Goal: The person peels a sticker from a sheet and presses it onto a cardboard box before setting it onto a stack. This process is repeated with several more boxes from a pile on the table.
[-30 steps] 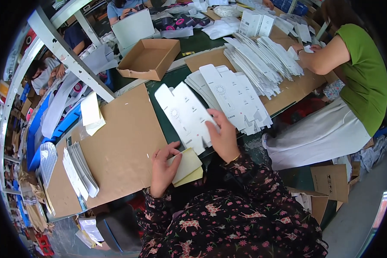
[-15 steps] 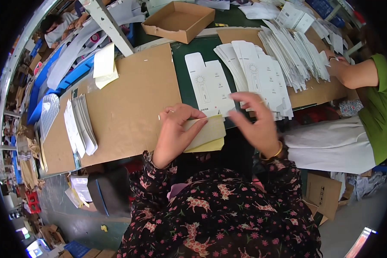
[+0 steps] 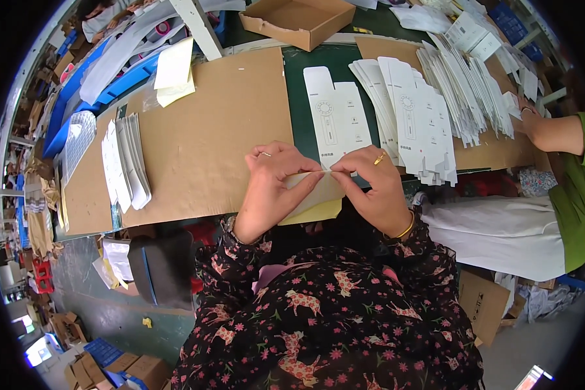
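Just off the table's front edge, my left hand (image 3: 276,185) pinches a small stack of yellow-backed paper sheets (image 3: 318,208) between thumb and fingers. My right hand (image 3: 370,188) is closed in a pinch at the sheets' upper edge, its fingertips almost meeting those of the left. Whatever thin piece lies between the fingertips is too small to make out. Right behind the hands lies a flat white printed carton (image 3: 338,120). To its right, more flat cartons (image 3: 417,120) overlap in a fanned pile.
A long row of flat cartons (image 3: 465,91) leans farther right, near a co-worker's arm (image 3: 559,133). On the left, a cardboard mat (image 3: 208,130) carries another carton stack (image 3: 129,162) and yellow sheets (image 3: 175,68). An open cardboard tray (image 3: 299,42) stands behind, with blue bins (image 3: 57,140) far left.
My right hand has come in from the right, going from spread fingers to a pinch at the sheets' upper edge. The left hand keeps its hold. The whole view has shifted slightly.
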The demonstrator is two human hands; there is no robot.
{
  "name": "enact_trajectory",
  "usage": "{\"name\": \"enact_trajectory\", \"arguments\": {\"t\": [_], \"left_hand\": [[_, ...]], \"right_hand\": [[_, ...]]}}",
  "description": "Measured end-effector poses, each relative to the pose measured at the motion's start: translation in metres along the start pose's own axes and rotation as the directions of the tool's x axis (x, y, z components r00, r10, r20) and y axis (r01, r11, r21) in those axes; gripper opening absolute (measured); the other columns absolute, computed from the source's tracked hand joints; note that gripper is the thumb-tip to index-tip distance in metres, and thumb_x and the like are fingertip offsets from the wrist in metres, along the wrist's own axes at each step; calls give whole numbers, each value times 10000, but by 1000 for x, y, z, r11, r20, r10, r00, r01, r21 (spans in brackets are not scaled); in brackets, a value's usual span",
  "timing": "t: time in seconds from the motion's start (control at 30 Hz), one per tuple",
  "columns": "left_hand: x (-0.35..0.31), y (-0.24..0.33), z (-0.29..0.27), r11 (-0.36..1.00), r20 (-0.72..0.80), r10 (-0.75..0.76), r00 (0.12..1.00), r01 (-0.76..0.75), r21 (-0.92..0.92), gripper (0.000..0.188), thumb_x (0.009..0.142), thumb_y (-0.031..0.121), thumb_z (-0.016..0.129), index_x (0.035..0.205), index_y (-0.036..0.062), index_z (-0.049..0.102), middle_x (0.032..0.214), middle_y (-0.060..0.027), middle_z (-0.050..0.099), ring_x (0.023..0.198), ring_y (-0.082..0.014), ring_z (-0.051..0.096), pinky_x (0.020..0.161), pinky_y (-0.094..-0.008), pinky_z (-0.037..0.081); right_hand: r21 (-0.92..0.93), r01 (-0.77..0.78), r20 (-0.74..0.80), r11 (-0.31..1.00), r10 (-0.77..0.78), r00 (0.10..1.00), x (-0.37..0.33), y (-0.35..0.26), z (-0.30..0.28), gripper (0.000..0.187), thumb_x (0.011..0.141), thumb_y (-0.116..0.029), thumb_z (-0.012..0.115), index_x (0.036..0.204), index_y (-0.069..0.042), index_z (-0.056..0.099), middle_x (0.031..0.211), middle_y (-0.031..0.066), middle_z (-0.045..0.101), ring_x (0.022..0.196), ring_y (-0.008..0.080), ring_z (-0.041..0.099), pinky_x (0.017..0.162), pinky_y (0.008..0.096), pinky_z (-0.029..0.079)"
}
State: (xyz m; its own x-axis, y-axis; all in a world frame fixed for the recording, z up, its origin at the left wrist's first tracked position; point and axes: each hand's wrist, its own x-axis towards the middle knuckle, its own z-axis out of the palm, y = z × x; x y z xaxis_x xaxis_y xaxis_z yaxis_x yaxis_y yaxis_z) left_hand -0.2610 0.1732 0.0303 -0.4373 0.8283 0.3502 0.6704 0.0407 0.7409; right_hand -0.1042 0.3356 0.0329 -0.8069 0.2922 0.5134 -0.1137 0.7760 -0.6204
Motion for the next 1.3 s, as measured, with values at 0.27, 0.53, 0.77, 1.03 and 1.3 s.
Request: {"name": "enact_trajectory", "arguments": {"t": [0.27,0.53,0.77,1.03,1.3], "left_hand": [[1,-7,4,1000,5,-20,1000,20,3,71,849,166,831,874,125,779,828,24,686,946,-165,626,1018,-379,305],[3,-19,11,996,19,-85,996,85,-31,74,859,192,812,872,126,782,878,6,733,972,-184,636,1031,-409,309],[4,-41,42,992,10,85,996,-86,95,58,899,167,751,918,114,738,1163,-64,769,1238,-236,660,1157,-523,276],[-1,-44,62,978,134,42,990,-68,197,86,937,126,676,999,71,698,1270,-81,743,1304,-256,645,1241,-635,154],[-4,-49,60,971,156,41,987,-76,228,327,954,123,674,1278,76,694,1191,-64,758,1322,-228,636,1242,-636,137]], "right_hand": [[-163,129,30,978,-126,992,8,-2,0,180,809,15,790,934,-84,706,951,26,705,886,244,648,845,382,459],[-151,123,79,981,-112,991,13,3,4,189,817,15,772,966,-69,691,977,40,702,897,242,653,865,371,474],[137,-188,-26,973,193,981,44,46,17,141,894,-54,742,1017,-17,684,995,80,708,955,233,674,866,343,516],[-118,-293,-39,949,291,956,121,158,74,161,867,-213,762,865,-53,782,995,128,752,1002,332,699,891,415,548],[-143,-528,156,837,546,823,145,200,94,196,845,-279,797,870,-90,842,944,137,802,928,310,765,907,414,596]]}}
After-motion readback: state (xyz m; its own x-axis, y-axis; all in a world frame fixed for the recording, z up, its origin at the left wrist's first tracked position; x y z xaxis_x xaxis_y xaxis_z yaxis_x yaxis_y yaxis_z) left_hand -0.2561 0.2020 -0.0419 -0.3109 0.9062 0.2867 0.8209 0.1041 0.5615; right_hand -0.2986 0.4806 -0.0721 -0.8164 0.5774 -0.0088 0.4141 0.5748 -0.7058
